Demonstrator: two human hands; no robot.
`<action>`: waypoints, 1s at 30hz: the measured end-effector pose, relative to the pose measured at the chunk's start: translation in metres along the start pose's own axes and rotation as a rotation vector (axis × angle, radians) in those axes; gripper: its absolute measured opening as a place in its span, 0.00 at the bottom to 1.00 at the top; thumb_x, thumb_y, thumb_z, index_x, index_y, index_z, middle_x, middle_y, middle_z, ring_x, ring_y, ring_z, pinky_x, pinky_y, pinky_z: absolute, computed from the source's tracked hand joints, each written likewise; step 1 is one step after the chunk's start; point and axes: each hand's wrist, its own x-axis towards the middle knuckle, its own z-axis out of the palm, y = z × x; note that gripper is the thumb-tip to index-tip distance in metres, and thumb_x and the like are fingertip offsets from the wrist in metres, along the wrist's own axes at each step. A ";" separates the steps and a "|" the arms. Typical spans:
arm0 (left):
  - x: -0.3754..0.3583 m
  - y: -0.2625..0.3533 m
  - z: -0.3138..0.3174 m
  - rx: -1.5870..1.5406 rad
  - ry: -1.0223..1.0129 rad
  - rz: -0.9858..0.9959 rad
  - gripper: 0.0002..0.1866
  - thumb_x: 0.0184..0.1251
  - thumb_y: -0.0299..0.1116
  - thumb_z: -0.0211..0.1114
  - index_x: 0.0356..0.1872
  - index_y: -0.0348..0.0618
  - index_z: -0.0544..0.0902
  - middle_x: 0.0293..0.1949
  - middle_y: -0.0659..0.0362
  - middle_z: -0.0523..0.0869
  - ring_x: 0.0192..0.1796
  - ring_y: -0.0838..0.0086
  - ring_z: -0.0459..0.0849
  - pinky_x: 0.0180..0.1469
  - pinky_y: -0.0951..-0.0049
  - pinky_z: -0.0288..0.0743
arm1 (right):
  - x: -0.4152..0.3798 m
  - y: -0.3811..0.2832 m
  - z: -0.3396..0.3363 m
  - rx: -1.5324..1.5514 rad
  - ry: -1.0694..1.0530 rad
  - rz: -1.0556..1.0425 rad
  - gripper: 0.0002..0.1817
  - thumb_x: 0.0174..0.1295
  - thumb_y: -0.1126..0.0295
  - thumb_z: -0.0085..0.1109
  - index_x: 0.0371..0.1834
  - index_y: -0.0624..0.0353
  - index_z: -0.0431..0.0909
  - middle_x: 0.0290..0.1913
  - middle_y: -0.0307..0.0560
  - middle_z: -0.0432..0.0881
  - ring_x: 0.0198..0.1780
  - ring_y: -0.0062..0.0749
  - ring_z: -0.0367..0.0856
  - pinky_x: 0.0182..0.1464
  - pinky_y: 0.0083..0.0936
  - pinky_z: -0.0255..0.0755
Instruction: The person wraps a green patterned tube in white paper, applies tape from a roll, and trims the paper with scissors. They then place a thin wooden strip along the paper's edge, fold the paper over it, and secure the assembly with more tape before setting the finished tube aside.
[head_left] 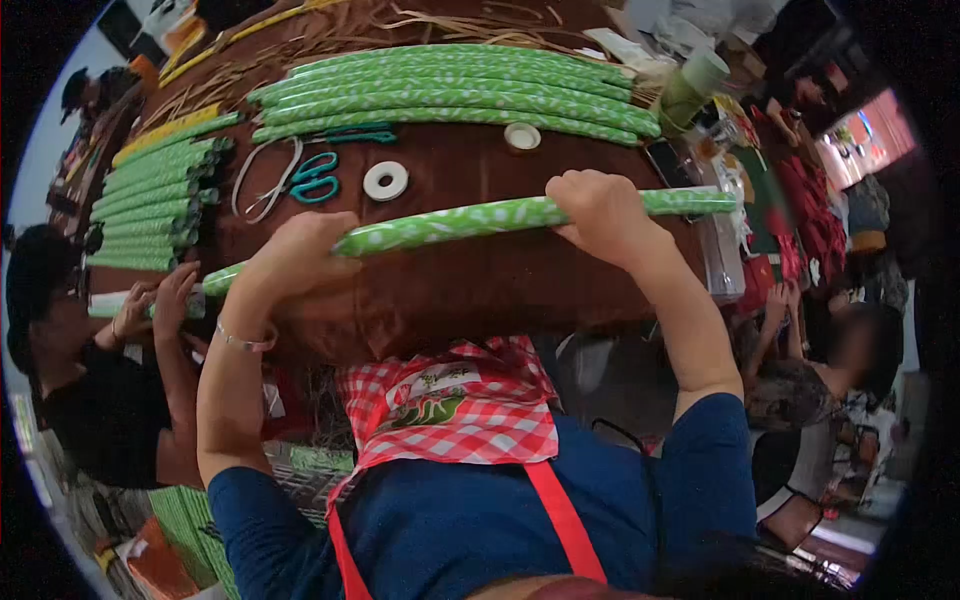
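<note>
A long roll of green patterned wrapping paper (450, 225) lies slantwise across the front of the brown-covered table (450, 290), its right end higher in view. My left hand (300, 248) is closed round its left part. Farther right, my right hand (605, 210) grips it with curled fingers. Beyond the roll are a white tape roll (373, 183), teal-handled scissors (316, 186) and a pale looped cord (240, 185). Another tape roll (522, 138) sits farther back.
Several long green rolls (450, 98) lie along the back, shorter ones (150, 205) at left. A co-worker's hands (170, 300) are near the held roll's left end. At right stand a green cylinder (690, 95) and a dark phone (664, 160). More people sit at right.
</note>
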 end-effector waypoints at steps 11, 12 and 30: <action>0.032 0.004 0.017 -0.137 -0.039 0.046 0.15 0.46 0.35 0.72 0.30 0.38 0.77 0.30 0.44 0.82 0.39 0.45 0.80 0.41 0.51 0.73 | -0.029 0.034 0.016 -0.099 -0.003 0.108 0.12 0.47 0.69 0.68 0.33 0.54 0.74 0.30 0.46 0.80 0.36 0.44 0.83 0.34 0.39 0.78; 0.032 0.000 0.026 -0.022 0.094 0.009 0.14 0.46 0.31 0.72 0.30 0.40 0.76 0.30 0.47 0.82 0.38 0.47 0.80 0.39 0.52 0.73 | -0.030 0.034 0.016 -0.122 0.039 0.127 0.13 0.47 0.68 0.69 0.34 0.54 0.75 0.31 0.46 0.81 0.37 0.45 0.84 0.34 0.40 0.79; 0.036 0.003 0.105 0.094 0.499 0.187 0.21 0.50 0.40 0.73 0.41 0.43 0.76 0.37 0.53 0.79 0.42 0.54 0.78 0.41 0.56 0.71 | -0.063 0.023 0.061 -0.045 0.038 0.150 0.19 0.43 0.56 0.72 0.28 0.54 0.74 0.29 0.43 0.77 0.34 0.40 0.80 0.34 0.36 0.75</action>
